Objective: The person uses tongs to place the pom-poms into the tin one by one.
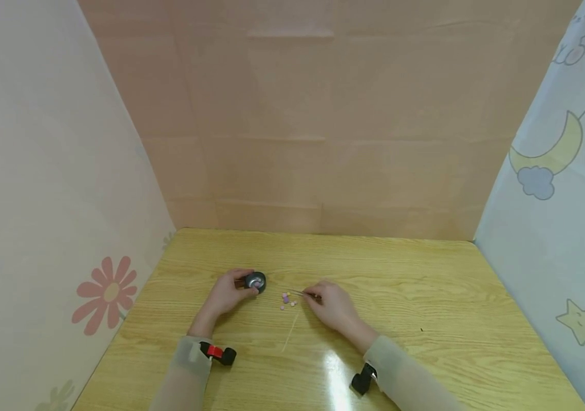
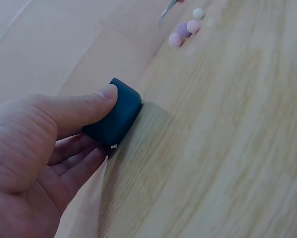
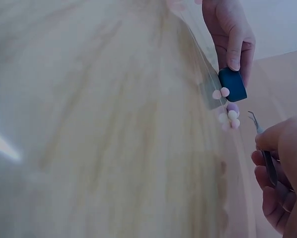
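My left hand [image 1: 226, 294] grips a small round dark-teal cup [image 1: 255, 282] on the table, its thumb on one side and fingers on the other. The head view looks down into its shiny opening, where something pinkish shows. In my right hand [image 1: 332, 307] I pinch a pair of metal tweezers [image 3: 268, 166] with slim bent tips, pointing left over several little balls [image 1: 286, 298]. These pink, purple, white and yellow balls lie loosely grouped between cup and right hand. In the right wrist view the tweezer tips stand apart from each other, beside the balls, with nothing between them.
The wood-grain table [image 1: 426, 274] meets a tan paper backdrop [image 1: 323, 142] behind and pale printed cloths [image 1: 30, 200] at both sides. A thin light strip [image 1: 290, 333] lies in front of the balls. A tiny dark speck [image 1: 422, 329] sits right of the right hand.
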Tool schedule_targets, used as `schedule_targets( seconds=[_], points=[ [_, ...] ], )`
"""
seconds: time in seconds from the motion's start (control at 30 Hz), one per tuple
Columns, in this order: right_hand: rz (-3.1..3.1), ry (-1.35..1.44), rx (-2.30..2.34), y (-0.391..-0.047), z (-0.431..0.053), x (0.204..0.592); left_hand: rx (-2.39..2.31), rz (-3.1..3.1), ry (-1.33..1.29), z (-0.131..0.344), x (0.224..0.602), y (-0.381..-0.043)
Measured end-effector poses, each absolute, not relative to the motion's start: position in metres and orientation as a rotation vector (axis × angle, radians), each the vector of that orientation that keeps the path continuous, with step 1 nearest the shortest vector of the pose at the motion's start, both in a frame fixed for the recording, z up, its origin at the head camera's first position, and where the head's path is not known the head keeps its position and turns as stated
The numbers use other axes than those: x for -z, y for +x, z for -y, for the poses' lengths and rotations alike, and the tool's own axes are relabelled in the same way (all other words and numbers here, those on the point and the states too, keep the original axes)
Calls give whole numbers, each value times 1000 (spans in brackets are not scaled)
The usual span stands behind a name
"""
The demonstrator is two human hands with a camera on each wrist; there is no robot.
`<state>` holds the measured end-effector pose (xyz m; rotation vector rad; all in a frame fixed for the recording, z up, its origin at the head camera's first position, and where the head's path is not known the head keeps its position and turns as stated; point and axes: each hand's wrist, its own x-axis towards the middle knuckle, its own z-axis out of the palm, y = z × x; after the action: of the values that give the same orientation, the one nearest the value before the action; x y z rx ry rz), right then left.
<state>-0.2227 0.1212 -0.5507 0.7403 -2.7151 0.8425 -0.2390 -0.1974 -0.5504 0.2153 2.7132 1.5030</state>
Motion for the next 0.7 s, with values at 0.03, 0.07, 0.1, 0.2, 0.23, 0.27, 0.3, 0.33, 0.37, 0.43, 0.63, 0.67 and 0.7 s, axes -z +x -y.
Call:
schedule_targets(
  seconds=[0.03,0.07,0.1,0.2,0.23,0.27,0.3,0.33,0.37,0.43,0.63,0.67,0.7],
  points=[
    [2715,750,-837,-222,-123,551,-1504,-2712,212,198,550,-239],
    [2716,756,-829,-221,-125,551,-1502,-2713,211,198,550,-239],
    [2719,761,-819,-220,-127,551,-1502,-2713,211,198,550,-239],
    [2735,763,-805,-218,-131,553,-1492,-2723,215,197,550,-239],
    [2739,762,-803,-217,-132,552,-1491,-2724,215,197,550,-239],
    [2744,760,-802,-216,-133,552,-1489,-2728,216,197,550,-239],
    [2746,758,-803,-215,-135,552,-1488,-2730,218,197,550,-239],
    [2746,757,-807,-214,-136,551,-1486,-2734,220,197,550,-239],
    [2747,757,-806,-213,-137,551,-1484,-2736,221,197,551,-239],
    [2749,758,-804,-211,-139,550,-1485,-2737,222,197,551,-239],
    [2764,767,-791,-209,-142,548,-1485,-2736,224,197,550,-239],
    [2765,768,-788,-209,-142,548,-1486,-2735,224,197,550,-239],
    [2765,770,-786,-209,-142,547,-1488,-2735,225,197,550,-239]
  ],
)
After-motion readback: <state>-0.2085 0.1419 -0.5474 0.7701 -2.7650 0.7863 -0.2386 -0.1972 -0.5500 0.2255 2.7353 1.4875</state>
